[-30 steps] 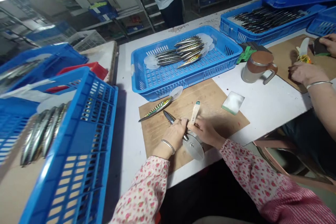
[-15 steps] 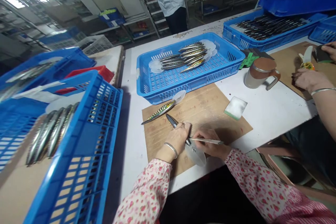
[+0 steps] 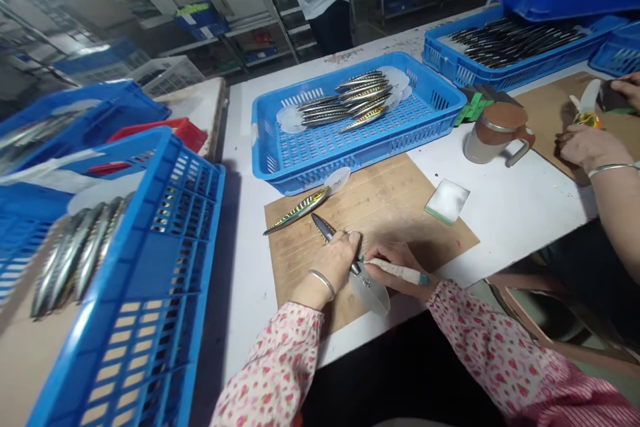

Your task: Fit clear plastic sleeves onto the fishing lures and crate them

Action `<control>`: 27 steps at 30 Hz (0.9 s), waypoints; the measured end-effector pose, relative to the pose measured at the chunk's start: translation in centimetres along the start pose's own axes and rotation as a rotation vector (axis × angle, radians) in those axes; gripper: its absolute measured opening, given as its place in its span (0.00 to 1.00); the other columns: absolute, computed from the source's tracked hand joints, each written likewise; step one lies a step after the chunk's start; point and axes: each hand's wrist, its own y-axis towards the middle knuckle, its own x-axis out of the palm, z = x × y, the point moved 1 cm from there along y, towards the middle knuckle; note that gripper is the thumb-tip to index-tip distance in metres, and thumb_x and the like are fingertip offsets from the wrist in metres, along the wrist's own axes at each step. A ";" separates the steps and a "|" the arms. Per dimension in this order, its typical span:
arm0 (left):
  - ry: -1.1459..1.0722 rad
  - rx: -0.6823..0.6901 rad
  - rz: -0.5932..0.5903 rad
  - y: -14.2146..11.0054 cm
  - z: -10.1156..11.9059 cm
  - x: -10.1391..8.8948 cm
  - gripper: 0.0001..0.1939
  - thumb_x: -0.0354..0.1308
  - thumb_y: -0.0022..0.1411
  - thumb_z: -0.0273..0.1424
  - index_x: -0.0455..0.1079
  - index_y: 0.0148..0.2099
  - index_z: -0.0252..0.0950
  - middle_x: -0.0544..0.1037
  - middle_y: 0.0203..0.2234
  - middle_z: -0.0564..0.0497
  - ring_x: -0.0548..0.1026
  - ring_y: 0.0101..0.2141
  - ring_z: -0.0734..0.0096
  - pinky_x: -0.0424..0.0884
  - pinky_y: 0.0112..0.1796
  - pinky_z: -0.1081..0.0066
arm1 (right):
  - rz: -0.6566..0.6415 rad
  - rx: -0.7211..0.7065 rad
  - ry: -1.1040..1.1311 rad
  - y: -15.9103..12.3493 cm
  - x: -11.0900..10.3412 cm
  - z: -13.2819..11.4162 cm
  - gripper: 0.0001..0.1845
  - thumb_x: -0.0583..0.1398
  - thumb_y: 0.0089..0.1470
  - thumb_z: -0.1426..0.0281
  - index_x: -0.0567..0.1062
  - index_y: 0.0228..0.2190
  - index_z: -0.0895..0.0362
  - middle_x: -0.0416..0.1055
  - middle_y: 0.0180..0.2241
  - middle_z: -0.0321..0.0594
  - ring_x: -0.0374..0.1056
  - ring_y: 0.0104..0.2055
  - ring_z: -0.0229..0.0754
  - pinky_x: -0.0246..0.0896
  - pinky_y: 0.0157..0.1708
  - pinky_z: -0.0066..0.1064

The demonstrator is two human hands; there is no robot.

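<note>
My left hand (image 3: 334, 260) is closed over a dark fishing lure (image 3: 323, 225), pressing it onto the cardboard sheet (image 3: 390, 190). The lure's clear plastic diving lip (image 3: 371, 295) sticks out toward me. In my right hand (image 3: 397, 263) is a white marker pen (image 3: 406, 273) with teal ends, gripped like a writing tool. Its teal tip is at the lure, close to where the lip joins the body; my fingers partly hide that spot. A second lure (image 3: 300, 211), green-gold with a clear lip, lies on the cardboard beyond my left hand.
A white sponge (image 3: 449, 200) and a lidded mug (image 3: 493, 133) are to the right. Behind the cardboard stands a blue tray (image 3: 370, 155) with several lures (image 3: 350, 99). A tall blue basket (image 3: 155, 233) flanks my left. At far right, a co-worker's hand (image 3: 593, 147) holds a lure.
The marker pen has turned in my right hand, so more of its white barrel and teal ends shows. My left hand keeps the lure pressed down. The whole view has shifted slightly.
</note>
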 end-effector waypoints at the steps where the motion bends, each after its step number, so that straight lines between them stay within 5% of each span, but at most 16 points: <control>1: -0.001 0.000 -0.005 0.0 0.1 -0.1 0.13 0.45 0.59 0.16 0.60 0.46 0.31 0.71 0.39 0.41 0.66 0.45 0.60 0.67 0.44 0.66 | 0.002 -0.014 0.003 0.0 0.0 0.1 0.04 0.57 0.54 0.69 0.69 0.30 0.56 0.72 0.29 0.35 0.69 0.32 0.37 0.60 0.35 0.27; 10: 0.017 0.000 -0.002 0.1 0.0 0.0 0.12 0.45 0.60 0.17 0.60 0.45 0.32 0.72 0.39 0.42 0.66 0.46 0.60 0.67 0.44 0.66 | 0.026 -0.135 -0.191 -0.3 0.8 1.2 0.01 0.54 0.51 0.73 0.66 0.29 0.55 0.69 0.25 0.34 0.66 0.28 0.37 0.59 0.31 0.26; 27: 0.021 -0.009 -0.028 0.2 0.3 -0.3 0.13 0.43 0.62 0.18 0.62 0.47 0.31 0.72 0.41 0.41 0.65 0.48 0.61 0.67 0.46 0.66 | -0.105 -0.076 -0.445 0.1 2.0 1.5 0.03 0.56 0.48 0.75 0.68 0.29 0.57 0.72 0.27 0.38 0.68 0.31 0.41 0.57 0.32 0.30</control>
